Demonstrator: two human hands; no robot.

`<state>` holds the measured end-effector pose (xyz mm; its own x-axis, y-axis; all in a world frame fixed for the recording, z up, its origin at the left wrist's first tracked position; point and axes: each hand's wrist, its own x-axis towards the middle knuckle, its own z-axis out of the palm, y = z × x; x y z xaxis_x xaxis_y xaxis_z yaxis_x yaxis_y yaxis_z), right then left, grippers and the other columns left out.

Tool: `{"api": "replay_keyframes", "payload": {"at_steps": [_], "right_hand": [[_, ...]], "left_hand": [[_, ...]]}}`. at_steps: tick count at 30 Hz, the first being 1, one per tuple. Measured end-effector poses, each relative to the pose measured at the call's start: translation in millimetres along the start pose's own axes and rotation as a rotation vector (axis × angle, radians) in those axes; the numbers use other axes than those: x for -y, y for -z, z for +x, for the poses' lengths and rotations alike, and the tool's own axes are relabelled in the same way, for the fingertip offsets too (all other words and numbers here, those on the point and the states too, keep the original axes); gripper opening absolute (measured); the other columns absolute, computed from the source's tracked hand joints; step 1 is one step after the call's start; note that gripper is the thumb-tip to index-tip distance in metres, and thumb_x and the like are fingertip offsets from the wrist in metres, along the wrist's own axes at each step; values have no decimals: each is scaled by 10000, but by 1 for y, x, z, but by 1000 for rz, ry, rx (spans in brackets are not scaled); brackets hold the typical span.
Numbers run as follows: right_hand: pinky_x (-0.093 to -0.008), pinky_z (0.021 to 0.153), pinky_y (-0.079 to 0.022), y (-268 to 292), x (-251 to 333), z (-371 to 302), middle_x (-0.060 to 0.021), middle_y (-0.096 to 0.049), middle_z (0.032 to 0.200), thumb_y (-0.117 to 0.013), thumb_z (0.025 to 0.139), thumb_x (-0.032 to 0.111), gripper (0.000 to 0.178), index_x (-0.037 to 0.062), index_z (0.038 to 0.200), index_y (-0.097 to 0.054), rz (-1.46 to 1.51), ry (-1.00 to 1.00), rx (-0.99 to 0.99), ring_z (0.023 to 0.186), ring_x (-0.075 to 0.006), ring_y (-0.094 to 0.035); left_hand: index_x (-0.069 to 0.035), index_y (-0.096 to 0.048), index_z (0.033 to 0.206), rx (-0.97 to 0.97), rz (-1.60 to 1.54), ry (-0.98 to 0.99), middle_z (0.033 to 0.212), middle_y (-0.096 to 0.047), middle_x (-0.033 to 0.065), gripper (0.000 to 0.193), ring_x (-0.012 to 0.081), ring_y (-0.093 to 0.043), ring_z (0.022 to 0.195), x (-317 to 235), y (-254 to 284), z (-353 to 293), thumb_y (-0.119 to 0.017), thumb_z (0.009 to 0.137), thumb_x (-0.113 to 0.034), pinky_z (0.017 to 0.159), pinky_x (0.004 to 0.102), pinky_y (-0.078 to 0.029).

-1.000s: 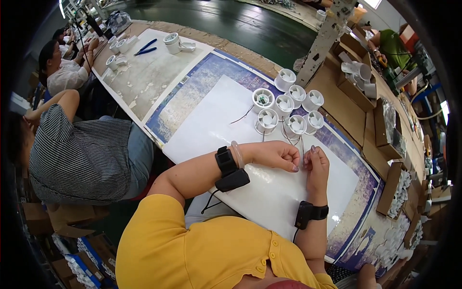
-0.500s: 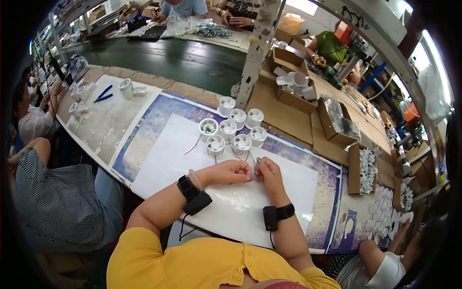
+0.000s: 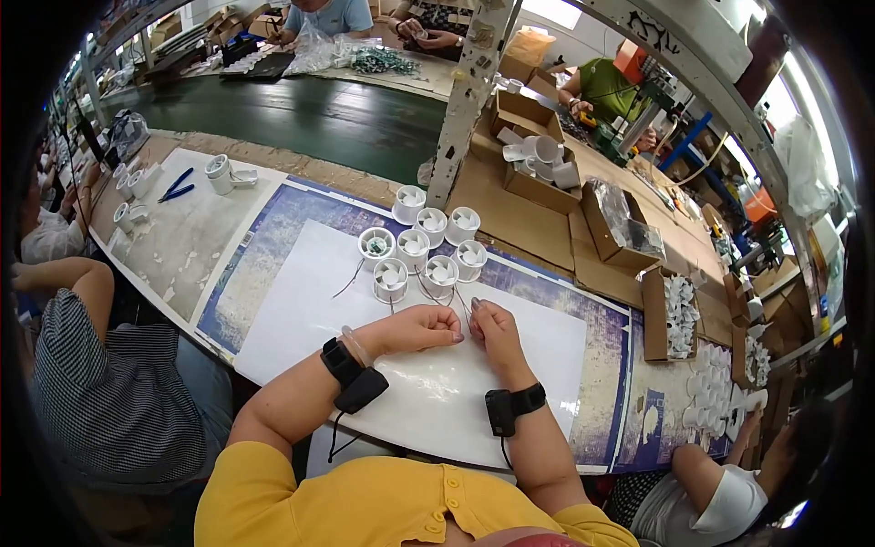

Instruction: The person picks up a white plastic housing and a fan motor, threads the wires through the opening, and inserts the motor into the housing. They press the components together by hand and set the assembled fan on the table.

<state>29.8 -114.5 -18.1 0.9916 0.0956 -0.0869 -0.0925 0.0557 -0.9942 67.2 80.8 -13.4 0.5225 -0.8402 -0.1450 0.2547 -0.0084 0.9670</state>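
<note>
Several small white round fan units (image 3: pixel 439 272) stand in a cluster on a white sheet (image 3: pixel 301 301), just beyond my hands. White blades show inside most of them; one unit (image 3: pixel 376 244) shows green parts instead. Thin dark wires (image 3: pixel 463 301) run from the nearest units toward the gap between my fingertips. My right hand (image 3: pixel 495 333) is closed in a pinch on a wire end. Close beside it, my left hand (image 3: pixel 424 328) is also closed, thumb against fingers; what it holds is hidden. Both hands are just above the sheet.
Blue-handled pliers (image 3: pixel 178 185) and more white units (image 3: pixel 219 173) lie to the left. A metal post (image 3: pixel 469 100) rises beyond the cluster. Cardboard boxes (image 3: pixel 670 314) of white parts stand at right. A green belt (image 3: pixel 273 114) runs behind. Other people sit on both sides.
The whole view has shifted slightly, so everything appears a little further left. My hands keep nearly the same closed pose by the wires, their fingertips slightly further apart in height.
</note>
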Motion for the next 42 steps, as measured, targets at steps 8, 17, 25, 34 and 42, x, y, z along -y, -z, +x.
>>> {"api": "replay_keyframes", "payload": {"at_steps": [8,17,25,34,42], "right_hand": [[-205,517,-310,4,-2,-1,56,-469,645,-502,987,264,318,75,732,-518,-38,-19,17,572,-31,-379],[-202,530,-313,-3,-1,3,56,-456,630,-517,984,284,348,69,710,-523,-121,56,11,576,-34,-375],[-196,530,-276,0,3,2,55,-427,618,-508,982,305,353,102,693,-500,-122,16,23,564,-36,-350],[-197,527,-274,-5,6,-2,57,-418,615,-504,983,321,363,106,691,-488,-150,19,36,564,-34,-349],[-209,525,-309,-1,-2,4,54,-462,619,-538,969,290,357,60,696,-532,-112,74,25,571,-38,-382]], "left_hand": [[-77,-562,954,-15,-26,-25,789,-513,-92,99,-8,-423,662,6,-3,3,-602,925,-163,575,156,-340],[-57,-552,933,77,92,-106,771,-500,-78,132,4,-423,678,-3,-11,-7,-626,923,-165,614,169,-364],[-57,-545,947,-174,130,-279,784,-513,-74,129,2,-442,700,-45,-13,-42,-615,934,-165,631,156,-368],[-56,-548,945,-206,142,-189,797,-529,-66,119,10,-459,714,-16,-17,-55,-608,936,-159,647,166,-397],[-39,-553,938,-112,361,-96,783,-533,-52,110,24,-468,715,-22,-33,-18,-612,926,-131,661,173,-410]]}}
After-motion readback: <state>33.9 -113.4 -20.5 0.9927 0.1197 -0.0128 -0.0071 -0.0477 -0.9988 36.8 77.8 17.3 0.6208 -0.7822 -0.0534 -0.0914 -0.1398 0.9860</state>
